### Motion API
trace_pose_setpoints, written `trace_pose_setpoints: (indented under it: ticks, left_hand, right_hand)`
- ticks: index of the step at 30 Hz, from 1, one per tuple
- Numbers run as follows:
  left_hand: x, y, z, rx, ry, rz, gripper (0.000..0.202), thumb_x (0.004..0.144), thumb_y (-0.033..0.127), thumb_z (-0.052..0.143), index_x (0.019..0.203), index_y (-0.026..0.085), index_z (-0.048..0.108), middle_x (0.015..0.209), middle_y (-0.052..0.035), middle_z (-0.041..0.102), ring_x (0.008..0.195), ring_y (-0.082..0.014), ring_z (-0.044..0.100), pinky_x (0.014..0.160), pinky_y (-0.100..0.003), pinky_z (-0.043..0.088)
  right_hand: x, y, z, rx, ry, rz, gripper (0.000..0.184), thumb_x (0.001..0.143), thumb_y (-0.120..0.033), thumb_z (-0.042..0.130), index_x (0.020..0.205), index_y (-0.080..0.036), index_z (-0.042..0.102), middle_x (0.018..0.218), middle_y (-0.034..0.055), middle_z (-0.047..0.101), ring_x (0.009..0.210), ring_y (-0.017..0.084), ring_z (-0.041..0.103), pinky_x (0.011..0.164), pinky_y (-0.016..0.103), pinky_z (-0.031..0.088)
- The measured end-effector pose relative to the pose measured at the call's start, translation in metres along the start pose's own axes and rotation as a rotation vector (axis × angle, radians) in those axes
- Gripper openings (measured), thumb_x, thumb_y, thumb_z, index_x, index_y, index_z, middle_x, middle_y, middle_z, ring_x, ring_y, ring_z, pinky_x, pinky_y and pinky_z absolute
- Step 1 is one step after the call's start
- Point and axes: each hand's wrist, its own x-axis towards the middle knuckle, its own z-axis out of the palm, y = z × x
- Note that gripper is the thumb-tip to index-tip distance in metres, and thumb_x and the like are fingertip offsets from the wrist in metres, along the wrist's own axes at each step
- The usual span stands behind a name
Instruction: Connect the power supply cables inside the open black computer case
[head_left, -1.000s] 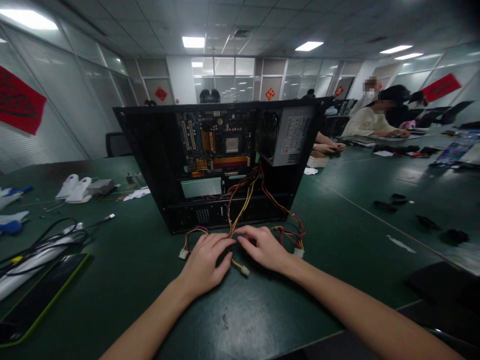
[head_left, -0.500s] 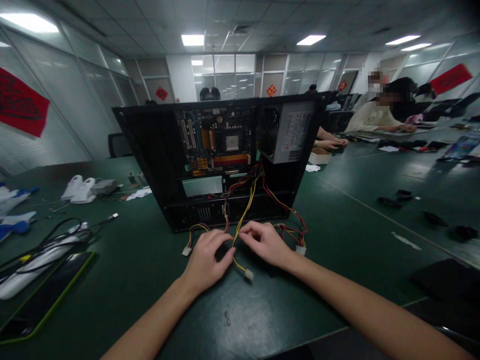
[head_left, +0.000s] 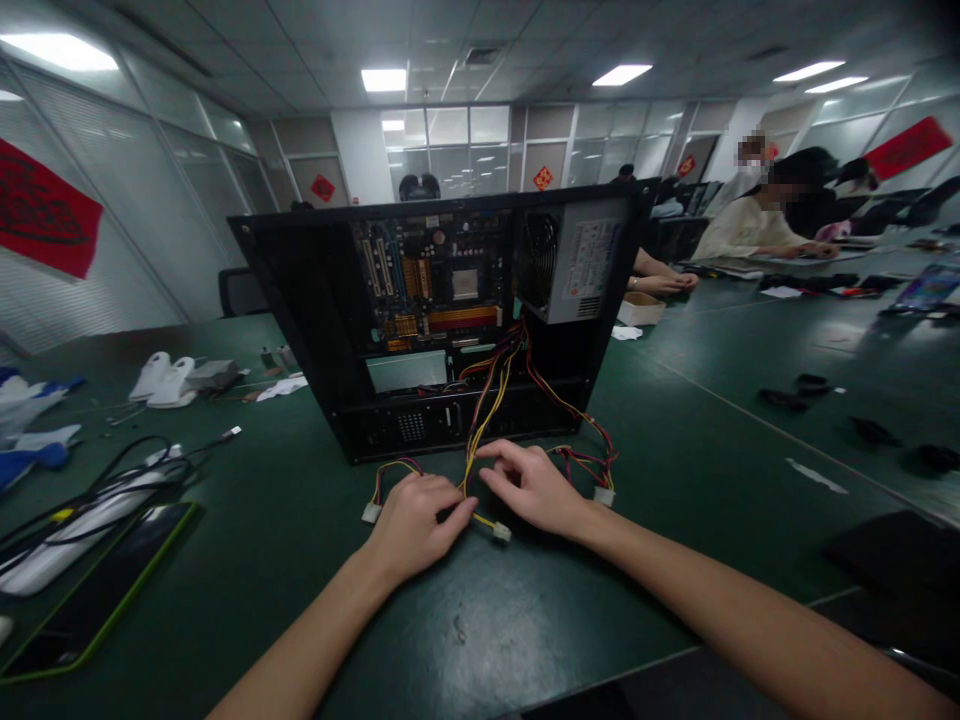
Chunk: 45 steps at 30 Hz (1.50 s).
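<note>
An open black computer case (head_left: 315,330) stands on the green table (head_left: 525,620) with its motherboard (head_left: 431,285) and power supply (head_left: 574,270) showing. A bundle of yellow, red and black power cables (head_left: 491,395) runs out of it onto the table. My left hand (head_left: 416,520) is closed, pinching a yellow-black cable just in front of the case. My right hand (head_left: 529,490) rests beside it, fingers curled over the same cables. White connectors lie at the cable ends: one connector (head_left: 501,532) between my hands, another connector (head_left: 370,512) at left, a third connector (head_left: 604,495) at right.
At left lie a green-edged tablet (head_left: 90,600), black cords (head_left: 97,480), white gloves (head_left: 161,380) and blue-white items (head_left: 30,420). Small black parts (head_left: 817,390) are scattered at right. Other people (head_left: 750,230) sit at the far right. A dark object (head_left: 892,555) lies near right.
My hands have shifted slightly along the cables: the left one has closed lower onto the yellow cable, and the connector between my hands has moved a little to the right.
</note>
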Motion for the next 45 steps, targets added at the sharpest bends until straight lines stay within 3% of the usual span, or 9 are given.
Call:
trace_pose_setpoints:
  ticks: [5,9,12,15,19,23,29,39,45]
  left_hand:
    - [-0.001,-0.002,-0.002,0.058,0.105,-0.022,0.039,0.098,0.031,0.047,0.062,0.017,0.050,0.061,0.0004,0.056,0.060,-0.0124,0.053,0.067,-0.030,0.038]
    - [-0.001,-0.002,-0.002,0.047,0.162,-0.116,0.038,0.095,0.030,0.048,0.060,0.019,0.040,0.055,0.0029,0.049,0.053,-0.0114,0.047,0.059,-0.028,0.035]
    - [-0.001,0.000,-0.002,0.035,0.199,-0.148,0.031,0.093,0.030,0.051,0.065,0.020,0.042,0.055,0.0035,0.049,0.053,-0.0119,0.048,0.055,-0.027,0.034]
    - [-0.003,0.005,-0.004,0.002,0.260,-0.077,0.021,0.091,0.025,0.052,0.071,0.020,0.048,0.060,0.0025,0.055,0.055,-0.0123,0.052,0.057,-0.027,0.038]
    - [-0.005,0.017,-0.008,-0.121,0.294,0.084,0.004,0.087,0.017,0.055,0.084,0.020,0.054,0.077,-0.0007,0.068,0.067,-0.0139,0.062,0.066,-0.029,0.045]
    - [-0.006,0.023,-0.006,-0.157,0.231,0.159,0.010,0.085,0.015,0.056,0.093,0.020,0.056,0.088,-0.0025,0.071,0.080,-0.0170,0.067,0.073,-0.032,0.049]
    - [-0.004,0.020,-0.005,-0.213,0.244,0.033,0.016,0.086,0.018,0.057,0.101,0.020,0.055,0.089,-0.0026,0.071,0.079,-0.0165,0.067,0.074,-0.030,0.051]
    - [-0.002,0.017,-0.005,-0.151,0.252,-0.017,0.012,0.093,0.025,0.055,0.100,0.019,0.063,0.068,0.0023,0.066,0.059,-0.0121,0.061,0.060,-0.025,0.046]
    - [-0.003,0.018,0.001,-0.123,0.232,0.039,0.020,0.094,0.023,0.054,0.108,0.018,0.067,0.079,-0.0021,0.074,0.063,-0.0145,0.066,0.063,-0.027,0.049]
  right_hand:
    - [0.000,0.000,-0.002,-0.019,0.015,0.005,0.014,0.091,-0.029,0.054,0.098,-0.018,0.060,0.054,-0.0068,0.050,0.047,0.010,0.045,0.050,0.023,0.034]
    - [-0.002,0.001,-0.007,-0.259,0.104,-0.047,0.011,0.089,-0.026,0.055,0.092,-0.019,0.064,0.058,-0.0030,0.057,0.050,0.011,0.050,0.055,0.025,0.037]
    - [-0.003,0.002,-0.011,-0.331,0.217,-0.066,0.017,0.089,-0.027,0.056,0.103,-0.019,0.063,0.069,0.0005,0.062,0.057,0.013,0.056,0.060,0.027,0.042]
    - [-0.002,0.000,-0.013,-0.260,0.286,-0.108,0.028,0.090,-0.028,0.056,0.116,-0.018,0.058,0.080,0.0037,0.064,0.065,0.015,0.057,0.064,0.028,0.045]
    - [-0.001,-0.005,-0.007,-0.084,0.143,-0.067,0.023,0.092,-0.036,0.057,0.104,-0.019,0.067,0.070,0.0009,0.060,0.061,0.014,0.053,0.061,0.027,0.044]
    - [0.001,-0.007,0.001,0.206,0.042,0.043,0.028,0.091,-0.039,0.056,0.102,-0.017,0.069,0.068,-0.0006,0.060,0.059,0.012,0.052,0.058,0.025,0.042]
    - [-0.001,-0.007,-0.002,0.421,-0.065,0.107,0.032,0.094,-0.040,0.052,0.106,-0.016,0.068,0.066,-0.0019,0.056,0.054,0.010,0.049,0.052,0.023,0.039]
    - [-0.004,-0.004,-0.004,-0.024,-0.036,-0.163,0.026,0.100,-0.029,0.045,0.096,-0.017,0.067,0.071,0.0016,0.065,0.066,0.013,0.060,0.066,0.025,0.046]
    - [-0.006,0.000,-0.003,-0.220,0.020,-0.333,0.022,0.099,-0.022,0.044,0.096,-0.016,0.065,0.084,0.0071,0.071,0.072,0.015,0.065,0.068,0.026,0.048]
